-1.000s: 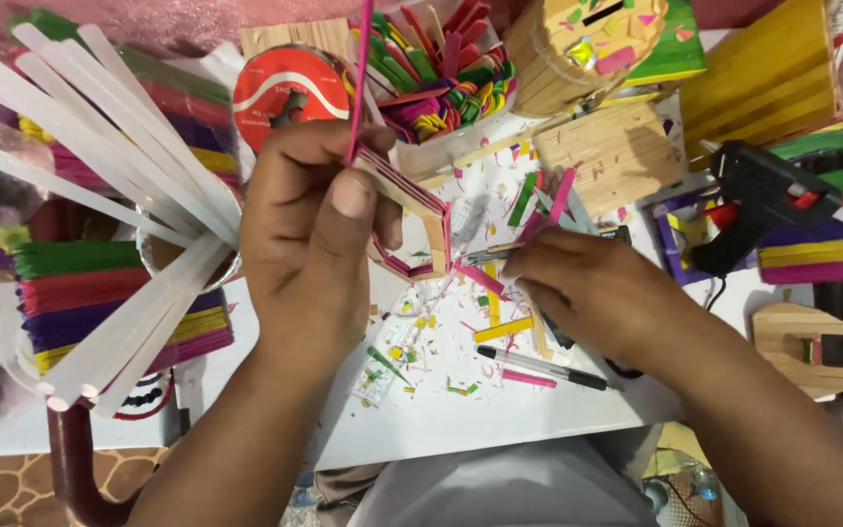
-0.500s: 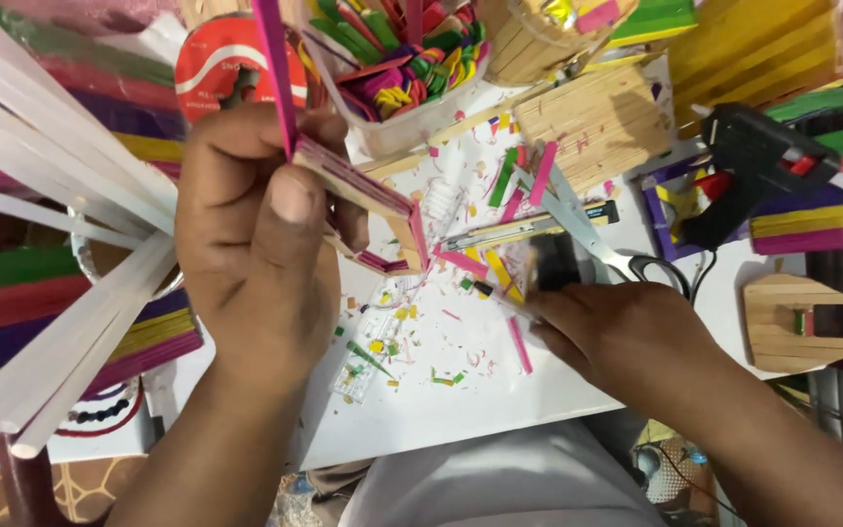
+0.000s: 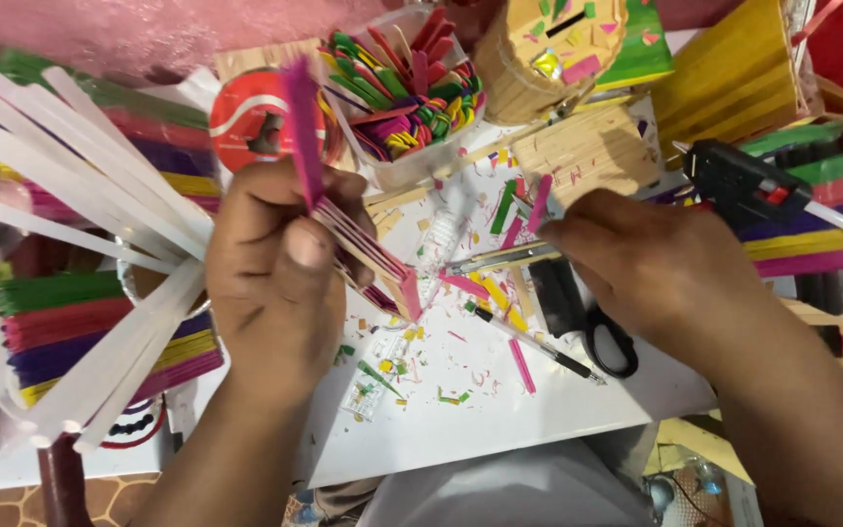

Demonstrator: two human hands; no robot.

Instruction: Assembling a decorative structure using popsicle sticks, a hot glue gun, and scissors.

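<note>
The left hand [image 3: 280, 283] is curled closed around a bundle of pink craft sticks [image 3: 363, 249], raised above the tabletop [image 3: 500, 420] at centre left. The right hand [image 3: 651, 263] grips scissors [image 3: 578, 307], blades pointing left toward the sticks. Coloured scraps litter the white tabletop; a black glue gun [image 3: 743, 181] lies far right.

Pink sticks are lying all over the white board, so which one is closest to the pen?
The loose pink stick lying just under the black pen, near its tip. The other pink sticks lie higher up the white board, or the left hand holds them.
</note>
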